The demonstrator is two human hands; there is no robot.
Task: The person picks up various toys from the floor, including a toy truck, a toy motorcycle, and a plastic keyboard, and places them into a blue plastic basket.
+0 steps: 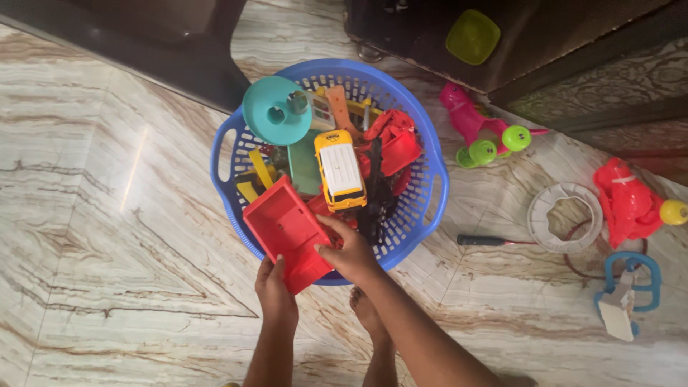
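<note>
Over the marble floor (107, 251), from the head view, we look down on a round blue plastic laundry-style basket (430, 172) heaped with toys. At its near rim we hold a red rectangular plastic tray-shaped toy part (287, 229), tilted, with its far end resting inside the basket and its near end jutting over the rim. Our left hand (274, 292) closes on the near corner from below, fingers curled against its edge. Our right hand (351, 251) grips the tray's right side, thumb on top and fingers wrapped round it.

Just beyond the tray, a yellow and white toy van (340, 170) lies on the pile, beside a red plastic toy vehicle (393, 143) and a teal round plastic disc (276, 111). On the floor to the right, well apart from the basket, we see a pink toy with green wheels (476, 129), a white ring-shaped plastic piece (566, 217) and a red toy with a yellow ball (634, 202). Our bare foot (367, 312) stands below the basket.
</note>
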